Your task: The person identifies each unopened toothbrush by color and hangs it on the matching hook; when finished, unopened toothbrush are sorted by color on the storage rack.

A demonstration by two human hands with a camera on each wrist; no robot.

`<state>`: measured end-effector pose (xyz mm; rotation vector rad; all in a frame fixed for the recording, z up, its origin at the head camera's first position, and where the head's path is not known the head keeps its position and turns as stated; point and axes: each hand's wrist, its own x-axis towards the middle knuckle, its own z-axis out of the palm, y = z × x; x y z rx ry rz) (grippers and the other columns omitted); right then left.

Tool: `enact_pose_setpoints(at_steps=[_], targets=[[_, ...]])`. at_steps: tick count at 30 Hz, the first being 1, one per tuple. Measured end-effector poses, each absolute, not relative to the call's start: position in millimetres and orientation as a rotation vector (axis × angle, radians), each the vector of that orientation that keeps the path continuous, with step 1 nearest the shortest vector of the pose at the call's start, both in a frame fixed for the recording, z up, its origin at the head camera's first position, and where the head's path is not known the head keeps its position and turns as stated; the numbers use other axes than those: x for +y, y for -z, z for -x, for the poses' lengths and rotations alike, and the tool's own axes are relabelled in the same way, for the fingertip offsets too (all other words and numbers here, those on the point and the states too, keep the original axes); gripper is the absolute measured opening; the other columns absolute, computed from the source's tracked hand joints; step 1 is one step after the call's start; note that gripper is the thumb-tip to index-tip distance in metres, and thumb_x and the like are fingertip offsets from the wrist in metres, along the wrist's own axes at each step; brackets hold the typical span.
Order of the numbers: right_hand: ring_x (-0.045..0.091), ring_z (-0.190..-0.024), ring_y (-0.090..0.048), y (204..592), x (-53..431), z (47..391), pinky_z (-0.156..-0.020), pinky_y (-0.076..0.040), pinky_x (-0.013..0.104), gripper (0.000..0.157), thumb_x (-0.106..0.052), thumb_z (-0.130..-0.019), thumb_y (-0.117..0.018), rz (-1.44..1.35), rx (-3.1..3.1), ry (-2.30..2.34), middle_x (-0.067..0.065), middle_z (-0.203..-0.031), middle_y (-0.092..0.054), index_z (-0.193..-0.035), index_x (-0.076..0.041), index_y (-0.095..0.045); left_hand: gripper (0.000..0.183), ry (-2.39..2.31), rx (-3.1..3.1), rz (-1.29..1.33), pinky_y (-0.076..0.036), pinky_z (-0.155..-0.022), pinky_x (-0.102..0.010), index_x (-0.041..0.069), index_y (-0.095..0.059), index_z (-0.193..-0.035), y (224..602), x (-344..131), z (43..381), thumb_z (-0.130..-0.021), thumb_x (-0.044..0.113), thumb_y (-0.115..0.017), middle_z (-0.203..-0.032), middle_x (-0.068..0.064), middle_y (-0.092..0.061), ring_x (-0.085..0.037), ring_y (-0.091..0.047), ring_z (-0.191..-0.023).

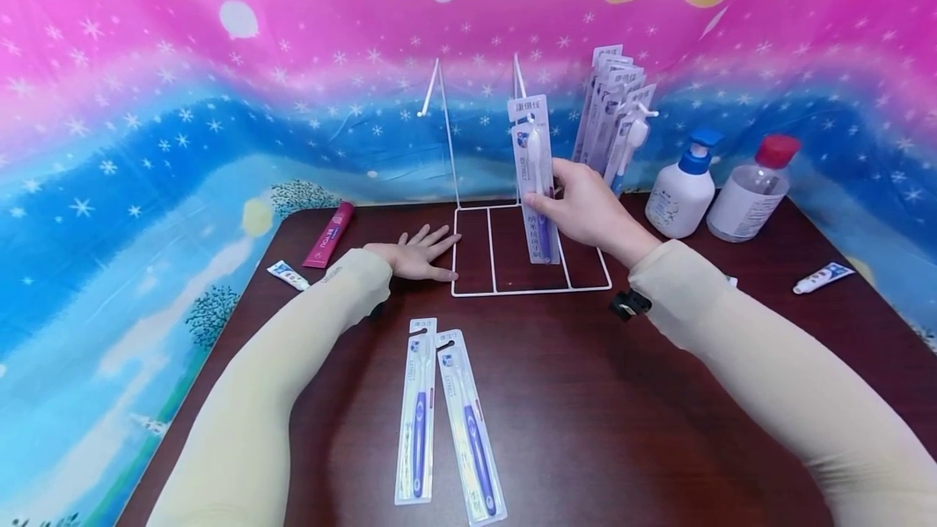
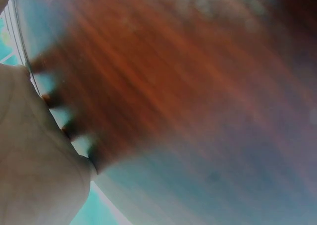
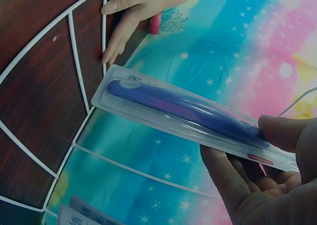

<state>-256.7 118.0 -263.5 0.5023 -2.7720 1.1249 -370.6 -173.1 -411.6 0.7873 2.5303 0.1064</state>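
My right hand (image 1: 581,200) pinches a packaged purple toothbrush (image 1: 538,185) upright between thumb and fingers, in front of the middle hook of a white wire rack (image 1: 527,292). In the right wrist view the same toothbrush pack (image 3: 183,111) lies across the thumb and fingers. My left hand (image 1: 419,254) rests flat on the table with fingers spread, its fingertips at the left side of the rack's base. Several toothbrush packs (image 1: 611,104) hang on the rack's right hook. Two more lie on the table: a left pack (image 1: 417,413) and a right pack (image 1: 471,429).
Left of the rack lie a red toothpaste tube (image 1: 329,236) and a small white tube (image 1: 289,275). At the right stand a blue-topped pump bottle (image 1: 681,195) and a red-capped bottle (image 1: 750,198), with another small tube (image 1: 823,277) nearby. A patterned cloth (image 1: 351,137) hangs behind.
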Motion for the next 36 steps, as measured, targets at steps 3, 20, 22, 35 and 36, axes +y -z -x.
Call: enact_pose_setpoints(at_steps=[3, 20, 22, 35, 36], targets=[[0.020, -0.093, -0.061, 264, 117, 270, -0.076, -0.049, 0.040, 0.041, -0.027, -0.090, -0.059, -0.469, -2.794, -1.111, 0.010, -0.113, -0.061, -0.126, -0.009, -0.052, 0.090, -0.117, 2.531, -0.799, 0.005, -0.104, -0.057, 0.032, 0.003, -0.148, 408, -174, 369, -0.080, 0.073, -0.040, -0.153, 0.002, 0.012, -0.029, 0.016, -0.136], [0.024, -0.109, -0.056, 264, 90, 353, -0.086, -0.046, 0.038, 0.046, -0.024, -0.094, -0.054, -0.132, -2.818, -1.398, 0.010, -0.127, -0.054, -0.136, -0.010, -0.044, 0.090, -0.129, 2.522, -0.790, 0.006, -0.104, -0.056, 0.034, 0.004, -0.147, 407, -173, 367, -0.080, 0.074, -0.040, -0.153, 0.003, 0.012, -0.028, 0.016, -0.137], [0.024, -0.109, -0.056, 265, 89, 359, -0.087, -0.046, 0.037, 0.045, -0.023, -0.093, -0.055, -0.113, -2.810, -1.403, 0.010, -0.126, -0.055, -0.135, -0.009, -0.045, 0.090, -0.133, 2.523, -0.793, 0.005, -0.104, -0.056, 0.034, 0.003, -0.147, 407, -172, 366, -0.080, 0.073, -0.041, -0.153, 0.003, 0.011, -0.028, 0.015, -0.137], [0.023, -0.111, -0.055, 263, 87, 360, -0.090, -0.044, 0.037, 0.053, -0.025, -0.091, -0.058, -0.103, -2.798, -1.479, 0.011, -0.129, -0.052, -0.138, -0.008, -0.040, 0.093, -0.132, 2.537, -0.769, 0.007, -0.104, -0.056, 0.041, 0.005, -0.145, 419, -175, 375, -0.073, 0.081, -0.039, -0.152, 0.008, 0.013, -0.024, 0.018, -0.136], [0.023, -0.112, -0.054, 263, 88, 358, -0.090, -0.044, 0.038, 0.055, -0.026, -0.090, -0.060, -0.101, -2.797, -1.485, 0.011, -0.129, -0.051, -0.138, -0.009, -0.038, 0.093, -0.132, 2.534, -0.766, 0.007, -0.104, -0.055, 0.041, 0.005, -0.145, 418, -175, 374, -0.073, 0.081, -0.039, -0.152, 0.008, 0.013, -0.024, 0.018, -0.136]])
